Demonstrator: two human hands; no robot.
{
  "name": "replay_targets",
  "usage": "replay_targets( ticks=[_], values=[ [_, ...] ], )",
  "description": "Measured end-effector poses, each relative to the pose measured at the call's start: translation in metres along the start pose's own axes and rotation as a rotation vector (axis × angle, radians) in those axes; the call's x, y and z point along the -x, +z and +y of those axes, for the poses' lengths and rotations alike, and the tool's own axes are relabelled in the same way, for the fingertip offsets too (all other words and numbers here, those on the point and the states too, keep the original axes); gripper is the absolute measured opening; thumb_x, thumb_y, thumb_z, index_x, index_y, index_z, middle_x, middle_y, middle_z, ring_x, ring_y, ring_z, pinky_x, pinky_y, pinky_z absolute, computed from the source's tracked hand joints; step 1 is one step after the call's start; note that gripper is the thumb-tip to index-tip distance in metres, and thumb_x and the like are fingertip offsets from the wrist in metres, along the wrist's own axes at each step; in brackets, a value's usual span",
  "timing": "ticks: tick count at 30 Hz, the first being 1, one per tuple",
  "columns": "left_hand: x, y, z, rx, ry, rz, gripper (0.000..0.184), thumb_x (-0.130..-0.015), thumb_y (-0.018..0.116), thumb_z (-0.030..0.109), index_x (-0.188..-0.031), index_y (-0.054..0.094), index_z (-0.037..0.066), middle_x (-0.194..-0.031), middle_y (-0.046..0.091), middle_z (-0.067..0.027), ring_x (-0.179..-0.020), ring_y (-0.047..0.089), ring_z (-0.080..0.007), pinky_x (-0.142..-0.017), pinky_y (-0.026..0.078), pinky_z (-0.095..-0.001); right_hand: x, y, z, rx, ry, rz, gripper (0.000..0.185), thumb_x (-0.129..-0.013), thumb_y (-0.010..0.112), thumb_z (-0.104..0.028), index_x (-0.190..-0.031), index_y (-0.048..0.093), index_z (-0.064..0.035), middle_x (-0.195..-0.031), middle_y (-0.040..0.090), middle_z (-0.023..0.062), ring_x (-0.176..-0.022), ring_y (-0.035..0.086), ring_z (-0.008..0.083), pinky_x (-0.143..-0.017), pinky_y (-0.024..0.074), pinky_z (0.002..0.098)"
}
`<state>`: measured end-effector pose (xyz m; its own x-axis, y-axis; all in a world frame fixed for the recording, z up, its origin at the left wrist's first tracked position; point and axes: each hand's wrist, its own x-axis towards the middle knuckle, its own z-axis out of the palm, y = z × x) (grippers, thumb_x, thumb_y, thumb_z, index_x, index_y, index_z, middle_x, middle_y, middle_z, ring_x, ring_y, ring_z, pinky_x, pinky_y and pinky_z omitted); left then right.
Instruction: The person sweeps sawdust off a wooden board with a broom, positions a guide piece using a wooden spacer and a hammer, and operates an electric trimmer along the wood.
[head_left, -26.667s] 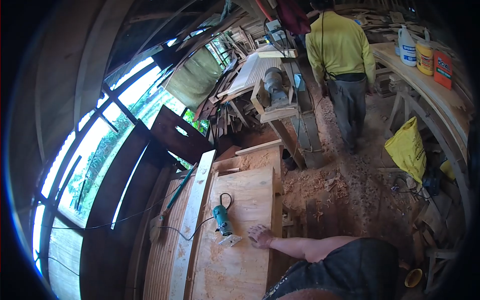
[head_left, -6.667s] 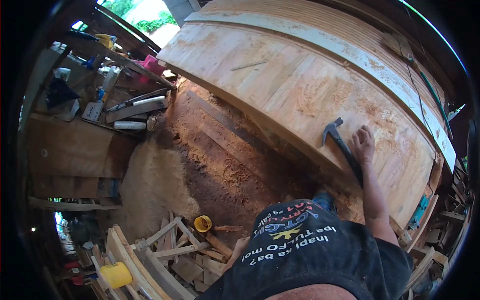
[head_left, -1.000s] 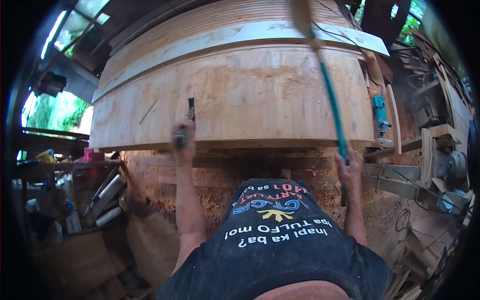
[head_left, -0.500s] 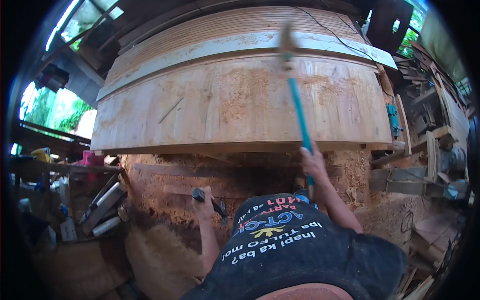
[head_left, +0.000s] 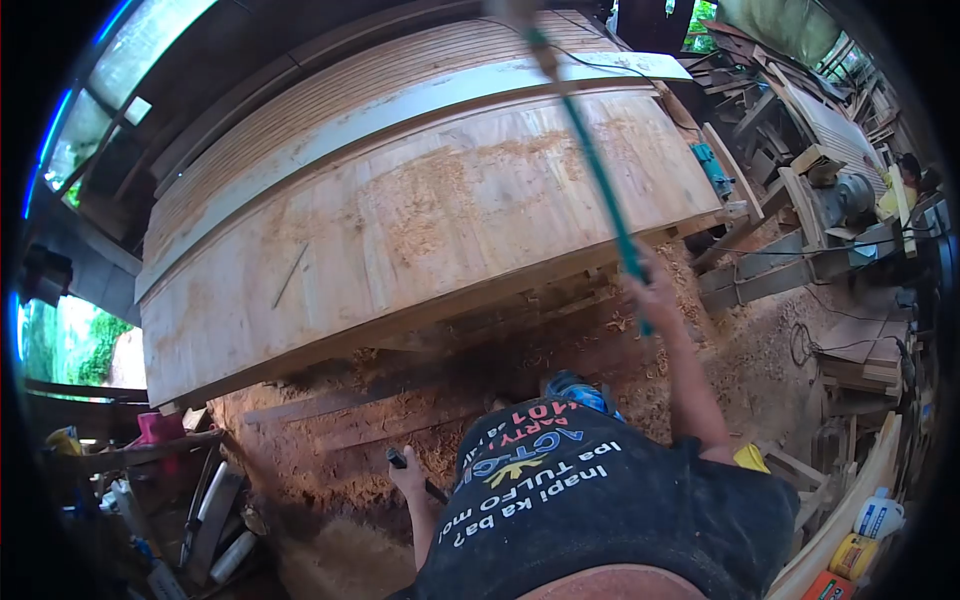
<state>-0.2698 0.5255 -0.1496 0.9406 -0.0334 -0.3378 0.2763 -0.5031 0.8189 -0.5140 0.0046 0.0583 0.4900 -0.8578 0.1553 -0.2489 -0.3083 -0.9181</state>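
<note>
My right hand (head_left: 653, 292) is wrapped round the lower part of a long teal-handled broom (head_left: 603, 180). The broom slants up over the board, and its head is blurred at the top edge of the view. Beneath it lies a broad wooden panel (head_left: 340, 270) strewn with sawdust and shavings. Low beside my body, my left hand (head_left: 408, 474) is closed round a short black tool (head_left: 397, 458). One dark end sticks out above the fingers; the tool's kind cannot be made out. A thin stick (head_left: 290, 275) rests on the panel's left part.
Behind the panel run a pale board (head_left: 400, 120), ribbed wood and a black cord. A teal power tool (head_left: 712, 170) stands at the panel's right end. Cluttered tools (head_left: 215, 520) and a pink object (head_left: 160, 428) are at left. Scrap wood and containers (head_left: 878, 515) stand at right.
The view has turned, so the panel now slants and sits further left. The broom has tilted left, its head now at the top edge. Both hands keep their grip.
</note>
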Motion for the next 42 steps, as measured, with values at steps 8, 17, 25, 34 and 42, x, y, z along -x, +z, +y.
replay_targets(
  ticks=[8, 17, 25, 34, 42],
  values=[
    [0.010, 0.051, 0.234, -0.265, 0.647, -0.156, 0.026, -0.092, 0.070, 0.026, -0.092, 0.063, 0.000, -0.072, 0.065, -0.0173, -0.067, 0.066, -0.0306, -0.063, 0.051, -0.0407, -0.009, -0.073, 0.047, 0.309, 0.495, 0.302, 0.057, -0.099, 0.054, -0.030, -0.152, 0.040, -0.0153, -0.106, 0.070, 0.0213, -0.092, 0.070, 0.0319, -0.081, 0.0536, 0.0441],
    [0.015, 0.200, 0.379, -0.639, 1.356, -0.596, 0.009, -0.084, 0.062, 0.007, -0.091, 0.059, 0.004, -0.082, 0.066, -0.0237, -0.077, 0.066, -0.0439, -0.066, 0.053, -0.0509, 0.057, 0.029, 0.031, -0.442, 0.539, -0.339, 0.058, -0.101, 0.055, -0.022, -0.155, 0.035, -0.0182, -0.070, 0.058, 0.0003, -0.052, 0.055, 0.0114, -0.046, 0.0468, 0.0303],
    [-0.020, 0.344, 0.371, -0.684, 1.386, -0.576, 0.022, -0.087, 0.068, 0.022, -0.098, 0.056, 0.007, -0.081, 0.066, -0.0196, -0.079, 0.067, -0.0424, -0.071, 0.051, -0.0528, 0.029, -0.031, -0.008, -0.459, 0.359, -0.019, 0.059, -0.104, 0.048, -0.017, -0.158, 0.025, -0.0189, -0.066, 0.046, -0.0040, -0.045, 0.041, 0.0039, -0.037, 0.0370, 0.0207],
    [-0.202, 0.251, 0.345, -0.446, 1.294, -0.067, 0.056, -0.081, 0.072, 0.048, -0.115, 0.065, 0.005, -0.115, 0.067, -0.0175, -0.105, 0.064, -0.0364, -0.091, 0.051, -0.0467, -0.033, -0.012, -0.010, -0.234, 0.379, 0.223, 0.061, -0.102, 0.052, -0.019, -0.157, 0.025, -0.0152, -0.065, 0.045, -0.0024, -0.045, 0.044, 0.0051, -0.035, 0.0385, 0.0226],
    [-0.401, 0.041, 0.275, -0.887, 0.611, 0.046, 0.059, -0.090, 0.060, 0.036, -0.142, 0.049, 0.009, -0.150, 0.044, -0.0170, -0.139, 0.040, -0.0333, -0.112, 0.035, -0.0528, -0.007, 0.228, -0.075, -0.061, 0.430, -0.121, 0.069, -0.100, 0.052, -0.017, -0.160, 0.019, -0.0266, -0.061, 0.041, -0.0048, -0.046, 0.043, 0.0064, -0.038, 0.0404, 0.0256]
  ],
)
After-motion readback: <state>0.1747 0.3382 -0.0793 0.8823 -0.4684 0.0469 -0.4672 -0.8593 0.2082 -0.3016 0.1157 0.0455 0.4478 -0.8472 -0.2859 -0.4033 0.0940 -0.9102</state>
